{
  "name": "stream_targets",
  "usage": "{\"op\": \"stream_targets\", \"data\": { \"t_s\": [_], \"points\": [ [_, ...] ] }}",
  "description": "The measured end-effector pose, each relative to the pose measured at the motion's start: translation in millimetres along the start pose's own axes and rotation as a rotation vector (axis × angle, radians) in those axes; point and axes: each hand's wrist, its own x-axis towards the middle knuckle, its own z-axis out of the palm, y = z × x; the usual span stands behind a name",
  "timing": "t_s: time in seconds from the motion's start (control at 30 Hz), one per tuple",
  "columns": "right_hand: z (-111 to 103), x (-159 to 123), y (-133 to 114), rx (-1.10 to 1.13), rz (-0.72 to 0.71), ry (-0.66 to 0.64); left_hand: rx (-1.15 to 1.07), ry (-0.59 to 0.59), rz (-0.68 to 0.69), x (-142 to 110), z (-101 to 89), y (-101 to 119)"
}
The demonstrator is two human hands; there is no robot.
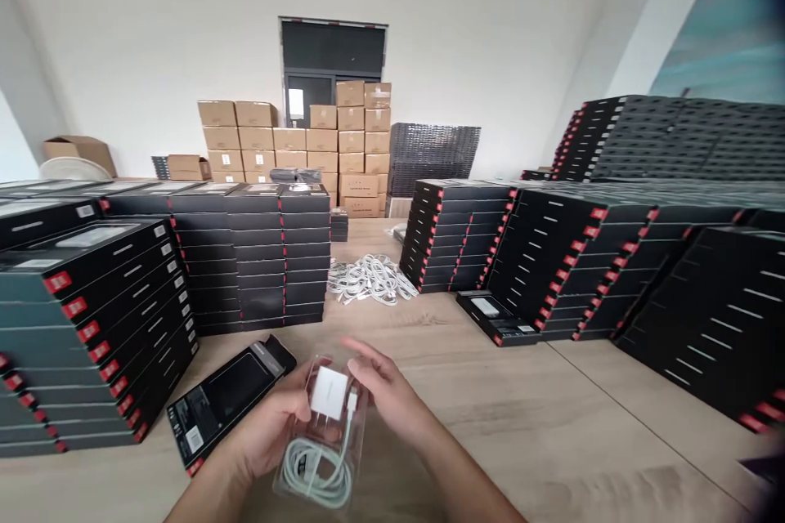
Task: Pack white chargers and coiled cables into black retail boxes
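A clear plastic tray (361,458) is tilted in front of me, holding a white charger plug (329,393) at its upper end. Coiled in its lower end lies a white charging cable (319,474), whose connector runs up beside the plug. My left hand (279,417) is closed around the tray's left side, thumb on top. At the upper right edge, my right hand (383,388) touches the tray with its thumb; its index finger extends past the top, slightly blurred, and the other fingers are partly hidden. An open black box (230,392) lies left of the tray.
Stacks of black boxes (257,261) stand left, and more black boxes (552,245) stand right. A heap of white cables (373,278) lies mid-table. Another open black box (496,319) with a white item sits at right. Cardboard cartons (307,143) are piled behind.
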Motion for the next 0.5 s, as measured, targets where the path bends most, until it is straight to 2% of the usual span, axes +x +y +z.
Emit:
{"op": "stream_targets", "data": {
  "t_s": [0.07,0.13,0.17,0.2,0.27,0.3,0.37,0.43,0.5],
  "points": [
    [-6.8,1.3,-1.7,0.029,0.036,-0.005,0.162,0.11,0.098,-0.2,-4.3,4.3],
    [-14.8,3.3,-3.0,0.091,0.027,0.048,0.414,0.363,0.306,-1.6,-16.4,13.8],
    [-18.9,4.5,-3.7,0.124,0.018,0.088,0.583,0.527,0.43,-2.6,-24.4,19.1],
    [-23.0,5.8,-4.4,0.153,0.01,0.126,0.792,0.663,0.492,-3.5,-32.9,23.8],
    [-29.8,8.4,-5.3,0.203,0.005,0.191,1.239,0.789,0.404,-4.9,-47.7,29.7],
    [-32.3,9.6,-5.5,0.221,0.004,0.218,1.429,0.807,0.313,-5.4,-52.7,30.5],
    [-35.0,11.1,-5.6,0.249,-0.001,0.264,1.686,0.764,0.109,-6.5,-56.2,29.6],
    [-34.4,10.7,-5.8,0.314,-0.007,0.291,1.795,0.688,-0.027,-8.5,-52.0,28.1],
    [-30.4,8.4,-6.3,0.421,-0.006,0.274,1.829,0.614,-0.074,-11.4,-42.8,27.7]
  ]
}}
